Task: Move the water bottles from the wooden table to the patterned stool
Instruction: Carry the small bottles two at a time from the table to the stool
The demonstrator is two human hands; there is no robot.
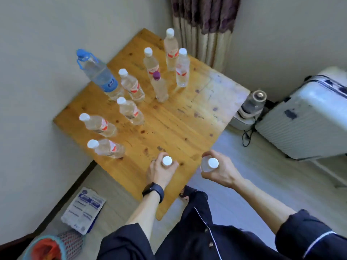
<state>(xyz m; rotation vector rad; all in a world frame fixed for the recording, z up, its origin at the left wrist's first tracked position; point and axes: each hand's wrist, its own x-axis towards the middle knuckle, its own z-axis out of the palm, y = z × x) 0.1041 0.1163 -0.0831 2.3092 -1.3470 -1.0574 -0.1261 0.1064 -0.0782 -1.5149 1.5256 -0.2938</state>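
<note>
Fingers of the left hand (161, 170) wrap around the neck of a white-capped bottle (167, 160), thumb and knuckles curled just under the cap, while the right hand (218, 170) closes the same way around a second white-capped bottle (211, 163). Both forearms reach forward from dark sleeves with pale piping; the left wrist wears a black watch (153, 190) and sits above the near corner of the wooden table (187, 119), the right wrist bends inward past the table's right edge, over the pale floor. Seen from straight above, each held bottle shows little more than its round cap and a hint of clear shoulder — the one in the left hand is over the tabletop, though whether its base rests on the wood is hidden; the one in the right hand is off the table. The other bottles stand upright on the table: along the left side a row of clear bottles with white caps and red-and-white labels, the nearest (107, 148) just beside the left edge, then a large bottle with a blue cap and handle (97, 72), a small purple-capped bottle (159, 87) toward the middle, and three more white-capped ones grouped at the far end. A white suitcase (308, 119) stands to the right.
</note>
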